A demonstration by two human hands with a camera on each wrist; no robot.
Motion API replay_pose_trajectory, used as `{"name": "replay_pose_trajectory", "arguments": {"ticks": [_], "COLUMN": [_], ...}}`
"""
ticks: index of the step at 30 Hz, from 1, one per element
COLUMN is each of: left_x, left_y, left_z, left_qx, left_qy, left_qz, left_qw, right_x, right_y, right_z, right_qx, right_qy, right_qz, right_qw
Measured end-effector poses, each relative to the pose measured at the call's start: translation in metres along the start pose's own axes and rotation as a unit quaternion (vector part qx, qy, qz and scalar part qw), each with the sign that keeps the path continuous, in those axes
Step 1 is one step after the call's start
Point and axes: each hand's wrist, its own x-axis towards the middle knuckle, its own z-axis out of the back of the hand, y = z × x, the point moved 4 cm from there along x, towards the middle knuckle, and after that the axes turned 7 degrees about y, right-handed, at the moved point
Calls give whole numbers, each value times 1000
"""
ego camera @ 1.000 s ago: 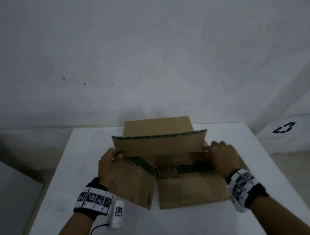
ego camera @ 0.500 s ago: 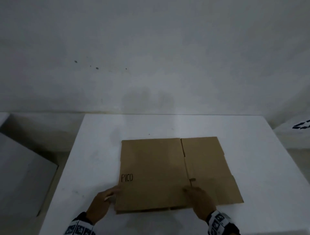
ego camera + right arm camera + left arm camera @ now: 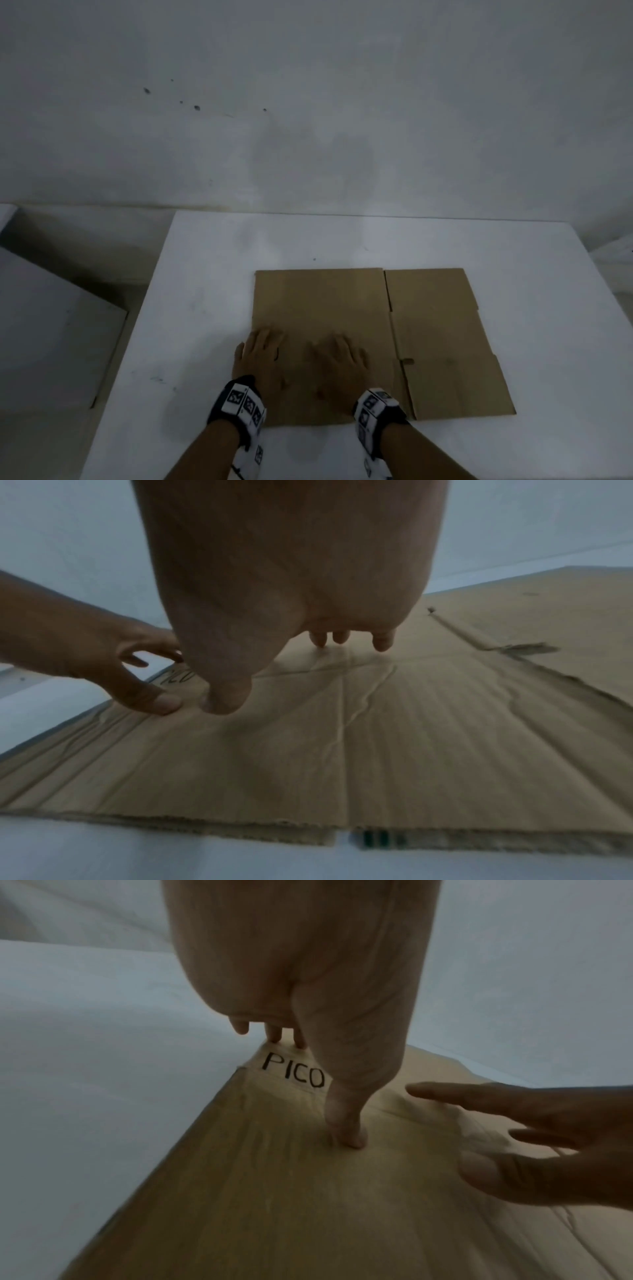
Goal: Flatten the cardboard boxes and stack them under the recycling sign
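Note:
A brown cardboard box (image 3: pixel 428 325) lies flattened on the white table (image 3: pixel 205 308), flaps spread to the right. My left hand (image 3: pixel 260 359) presses palm-down on its near left part, fingers straight, beside the handwritten word PICO (image 3: pixel 294 1070). My right hand (image 3: pixel 339 366) lies flat on the cardboard just to the right of the left one. In the left wrist view the left hand (image 3: pixel 308 1047) has its fingertips on the cardboard (image 3: pixel 274 1191). The right wrist view shows the right hand (image 3: pixel 342 639) spread over the creased cardboard (image 3: pixel 411 723). Neither hand grips anything.
A white wall (image 3: pixel 308 102) rises behind the table. A lower white surface (image 3: pixel 51 342) stands to the left across a gap. A white block (image 3: pixel 616 250) shows at the far right edge. Bare tabletop surrounds the cardboard.
The half-open box was folded down flat. Both hands moved from its near edge onto its top and now press on it side by side.

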Motion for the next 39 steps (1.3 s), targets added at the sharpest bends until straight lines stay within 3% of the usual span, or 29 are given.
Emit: {"name": "replay_pose_trajectory", "arguments": {"ticks": [6,13,16,22,26,35,39], "left_x": [8,3,1,-2,1,0,0], "left_y": [7,2,0,-4,-3,-11,-13], "left_z": [0,8,11,13,12,12,11], "left_qx": [18,10,-1,-13,-20,-22,-26], "left_qy": [4,9,12,14,27,44,42], "left_qz": [-8,-1,4,25,41,68,78], "left_qw": [1000,1000,1000,1000,999,996,996], "right_x": [21,20,10,-11,-6,-12,-31], "right_y": [7,-2,-31,-118,-131,-155,-195], "right_z": [-3,3,14,36,35,35,49], "right_qx": [3,-3,-15,-48,-18,9,47], "right_qy": [-5,-3,-4,3,26,8,-13], "right_qz": [-32,-15,-25,-129,-132,-81,-142], "right_qw": [999,1000,1000,990,991,997,989]}}
